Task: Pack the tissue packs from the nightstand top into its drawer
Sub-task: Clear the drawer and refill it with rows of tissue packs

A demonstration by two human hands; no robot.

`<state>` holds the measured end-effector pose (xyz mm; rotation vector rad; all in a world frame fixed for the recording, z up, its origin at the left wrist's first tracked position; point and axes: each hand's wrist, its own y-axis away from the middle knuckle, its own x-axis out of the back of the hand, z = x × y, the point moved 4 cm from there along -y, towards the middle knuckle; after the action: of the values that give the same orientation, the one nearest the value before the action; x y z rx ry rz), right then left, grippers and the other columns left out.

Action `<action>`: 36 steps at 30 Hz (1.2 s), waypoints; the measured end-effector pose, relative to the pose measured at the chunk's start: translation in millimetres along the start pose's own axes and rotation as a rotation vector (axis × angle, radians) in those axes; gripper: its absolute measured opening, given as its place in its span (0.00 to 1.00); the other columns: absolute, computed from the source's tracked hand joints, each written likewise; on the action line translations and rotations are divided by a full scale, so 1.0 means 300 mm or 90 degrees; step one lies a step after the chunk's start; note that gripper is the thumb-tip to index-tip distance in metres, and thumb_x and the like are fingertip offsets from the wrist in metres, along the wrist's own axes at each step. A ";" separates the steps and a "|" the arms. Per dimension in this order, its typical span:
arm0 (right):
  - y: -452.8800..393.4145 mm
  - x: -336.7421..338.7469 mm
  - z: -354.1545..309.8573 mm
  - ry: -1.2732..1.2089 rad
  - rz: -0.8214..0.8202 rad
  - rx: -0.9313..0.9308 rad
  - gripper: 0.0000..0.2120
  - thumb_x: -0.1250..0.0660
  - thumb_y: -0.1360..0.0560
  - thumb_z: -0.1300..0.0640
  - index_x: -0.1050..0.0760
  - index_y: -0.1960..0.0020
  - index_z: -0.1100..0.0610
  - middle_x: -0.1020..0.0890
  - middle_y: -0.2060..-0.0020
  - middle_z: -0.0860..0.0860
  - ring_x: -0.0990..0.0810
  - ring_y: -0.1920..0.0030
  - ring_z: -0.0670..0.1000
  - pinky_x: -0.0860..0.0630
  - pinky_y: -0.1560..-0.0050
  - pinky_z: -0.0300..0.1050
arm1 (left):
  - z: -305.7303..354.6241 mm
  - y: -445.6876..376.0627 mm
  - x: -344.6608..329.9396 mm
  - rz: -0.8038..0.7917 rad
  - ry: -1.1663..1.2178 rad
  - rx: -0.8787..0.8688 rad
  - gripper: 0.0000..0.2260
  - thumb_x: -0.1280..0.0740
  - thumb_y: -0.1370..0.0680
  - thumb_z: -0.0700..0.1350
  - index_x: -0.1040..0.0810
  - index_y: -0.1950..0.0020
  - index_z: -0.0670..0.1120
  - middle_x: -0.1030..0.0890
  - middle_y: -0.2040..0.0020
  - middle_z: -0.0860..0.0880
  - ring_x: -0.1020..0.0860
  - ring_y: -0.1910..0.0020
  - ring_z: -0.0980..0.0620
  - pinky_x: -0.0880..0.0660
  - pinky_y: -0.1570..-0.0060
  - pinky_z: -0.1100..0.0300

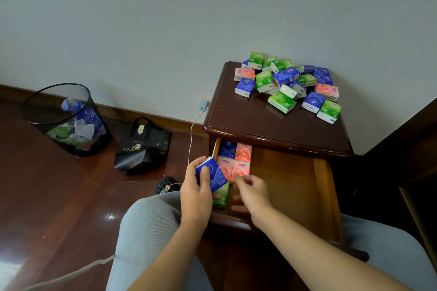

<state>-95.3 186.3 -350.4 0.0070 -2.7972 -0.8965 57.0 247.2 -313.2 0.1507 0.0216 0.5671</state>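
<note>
Mesh wastebasket [68, 120] (with scraps), black bag [142, 146], wall charger [203, 105]

On the nightstand [255, 116] top lies a heap of tissue packs [287, 84]: about seven green, about eight blue and three pink, though overlaps hide some. Its open drawer [293, 186] shows five packs: one blue, three pink and one green. One more blue pack [212, 173] sits in the left hand [196, 194] just left of the drawer.

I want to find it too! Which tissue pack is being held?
Look at the dark brown wooden nightstand and its open wooden drawer. At the drawer's left edge, the left hand grips a blue rectangular tissue pack. It alone is tilted and lifted; the others lie flat.
</note>
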 end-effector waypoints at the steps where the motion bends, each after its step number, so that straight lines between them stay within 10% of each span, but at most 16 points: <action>1: 0.007 0.004 -0.019 -0.033 -0.023 0.044 0.12 0.28 0.22 0.42 0.20 0.46 0.50 0.13 0.54 0.50 0.11 0.57 0.51 0.15 0.64 0.49 | 0.001 0.002 -0.001 -0.009 0.001 0.006 0.10 0.38 0.15 0.55 0.25 0.35 0.61 0.17 0.46 0.58 0.15 0.50 0.58 0.18 0.65 0.61; 7: 0.057 -0.004 -0.083 0.047 -0.184 0.172 0.14 0.22 0.28 0.41 0.18 0.44 0.39 0.15 0.50 0.36 0.16 0.46 0.38 0.15 0.54 0.40 | 0.006 0.006 -0.015 -0.092 -0.059 0.008 0.13 0.40 0.15 0.56 0.23 0.33 0.61 0.16 0.44 0.58 0.14 0.48 0.55 0.17 0.64 0.59; 17: 0.005 0.129 0.040 0.094 -0.006 -0.006 0.16 0.20 0.27 0.50 0.24 0.45 0.53 0.15 0.52 0.49 0.14 0.55 0.47 0.19 0.63 0.44 | -0.022 0.003 -0.031 -0.035 -0.345 -0.082 0.21 0.33 0.19 0.36 0.29 0.29 0.52 0.29 0.33 0.54 0.27 0.36 0.57 0.29 0.60 0.79; 24: -0.037 0.101 0.093 0.118 0.007 -0.039 0.18 0.21 0.27 0.63 0.27 0.43 0.59 0.17 0.44 0.59 0.15 0.49 0.56 0.14 0.53 0.53 | -0.036 -0.002 -0.063 -0.159 -0.533 -0.151 0.23 0.32 0.24 0.34 0.26 0.30 0.49 0.31 0.31 0.51 0.37 0.30 0.51 0.36 0.40 0.65; 36: -0.028 0.061 0.040 0.459 -0.020 0.104 0.42 0.12 0.43 0.47 0.30 0.38 0.54 0.21 0.42 0.51 0.20 0.46 0.50 0.21 0.49 0.45 | -0.041 -0.009 -0.065 -0.140 -0.465 -0.064 0.31 0.28 0.25 0.34 0.35 0.25 0.46 0.37 0.31 0.46 0.32 0.32 0.48 0.23 0.36 0.48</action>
<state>-116.0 185.1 -361.3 0.3303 -2.1800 -0.5205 41.2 236.1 -326.2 0.2468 -0.6908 0.2683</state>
